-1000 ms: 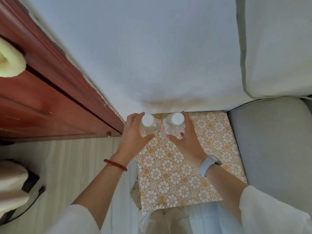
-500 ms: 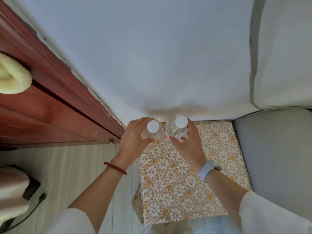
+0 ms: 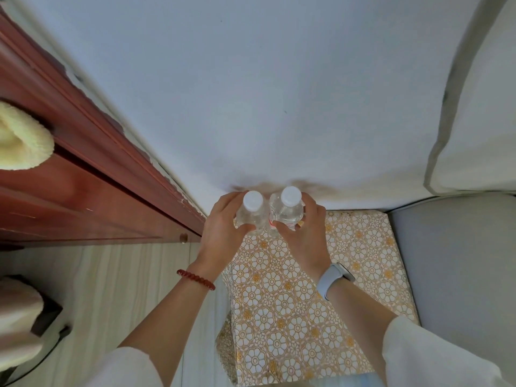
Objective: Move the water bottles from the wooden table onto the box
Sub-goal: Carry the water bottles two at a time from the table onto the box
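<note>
Two clear water bottles with white caps stand side by side at the far left corner of the box (image 3: 349, 263), which is covered in a gold-and-white flower pattern. My left hand (image 3: 223, 233) is wrapped around the left bottle (image 3: 252, 210). My right hand (image 3: 307, 236) grips the right bottle (image 3: 289, 206), which has a red-and-white label. The bottles touch each other. Their bases are hidden by my fingers, so contact with the box top cannot be made out.
A red-brown wooden cabinet (image 3: 83, 196) runs along the left, with a pale fluffy item (image 3: 19, 141) on it. The white wall (image 3: 279, 93) is directly behind the box. A grey cushion (image 3: 460, 261) sits to the right, pale wooden floor (image 3: 111, 289) to the left.
Both hands have carried the bottles farther back along the box top toward the wall, and the bottles are closer together. The view has tilted slightly.
</note>
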Motion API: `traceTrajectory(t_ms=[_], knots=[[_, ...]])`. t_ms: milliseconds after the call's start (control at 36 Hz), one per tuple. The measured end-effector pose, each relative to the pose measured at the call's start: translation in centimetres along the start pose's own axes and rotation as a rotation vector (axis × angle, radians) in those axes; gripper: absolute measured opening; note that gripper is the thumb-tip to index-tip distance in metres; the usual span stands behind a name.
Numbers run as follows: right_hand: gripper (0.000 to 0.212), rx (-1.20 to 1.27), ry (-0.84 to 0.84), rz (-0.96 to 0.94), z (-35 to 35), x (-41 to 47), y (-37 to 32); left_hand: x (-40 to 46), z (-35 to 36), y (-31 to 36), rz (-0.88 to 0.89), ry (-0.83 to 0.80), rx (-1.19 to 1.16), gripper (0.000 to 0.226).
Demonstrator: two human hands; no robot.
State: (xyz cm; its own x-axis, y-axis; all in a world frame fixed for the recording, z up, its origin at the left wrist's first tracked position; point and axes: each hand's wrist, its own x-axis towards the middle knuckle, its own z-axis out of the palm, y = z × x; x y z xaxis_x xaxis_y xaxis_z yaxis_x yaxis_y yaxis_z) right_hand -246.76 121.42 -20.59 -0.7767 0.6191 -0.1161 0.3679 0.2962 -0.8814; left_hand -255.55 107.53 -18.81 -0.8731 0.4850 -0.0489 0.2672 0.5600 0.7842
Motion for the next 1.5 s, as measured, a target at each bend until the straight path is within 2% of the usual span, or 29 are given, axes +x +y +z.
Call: traceTrajectory(t_ms=[306,444,639,722,833,944,1083,1167,1306,1500], knots=[[0.071,0.100,0.126,0.076,1.6,-0.9,-0.4,-0.2,-0.3,0.2,0.016,-0.004,0.018,0.065],[0.074,0.097,0.017,0.079,0.6,-0.8,-0.9,-0.3,0.1,0.7,0.035,-0.014,0.085,0.065],[0.075,-0.001,-0.126,0.052,-1.7,-1.0,-1.5,-1.5,0.5,1.0,-0.055,0.007,0.167,0.081],[0.068,-0.071,-0.168,0.021,-2.7,-1.8,-2.1,-2.6,0.2,1.4,-0.081,0.042,0.172,0.075],[0.048,-0.149,-0.216,0.020,-3.9,-4.2,-3.3,-5.9,-0.7,2.4,-0.164,0.091,0.136,0.062],[0.030,-0.148,-0.358,0.058,-4.3,-8.3,-5.3,-11.9,-2.5,3.3,-0.305,0.157,0.030,0.052],[0.027,-0.174,-0.572,0.034,-2.5,-15.3,-9.3,-21.7,-6.6,3.6,-0.530,0.315,-0.077,0.044],[0.027,-0.221,-0.746,-0.066,-0.1,-20.2,-12.0,-27.8,-9.8,3.0,-0.626,0.429,-0.056,0.043],[0.027,-0.308,-0.962,-0.229,4.7,-31.2,-16.5,-40.7,-16.0,1.7,-0.684,0.555,0.030,0.043],[0.023,-0.364,-1.219,-0.477,10.9,-52.5,-20.8,-65.9,-23.2,-0.1,-0.910,0.916,0.045,0.041]])
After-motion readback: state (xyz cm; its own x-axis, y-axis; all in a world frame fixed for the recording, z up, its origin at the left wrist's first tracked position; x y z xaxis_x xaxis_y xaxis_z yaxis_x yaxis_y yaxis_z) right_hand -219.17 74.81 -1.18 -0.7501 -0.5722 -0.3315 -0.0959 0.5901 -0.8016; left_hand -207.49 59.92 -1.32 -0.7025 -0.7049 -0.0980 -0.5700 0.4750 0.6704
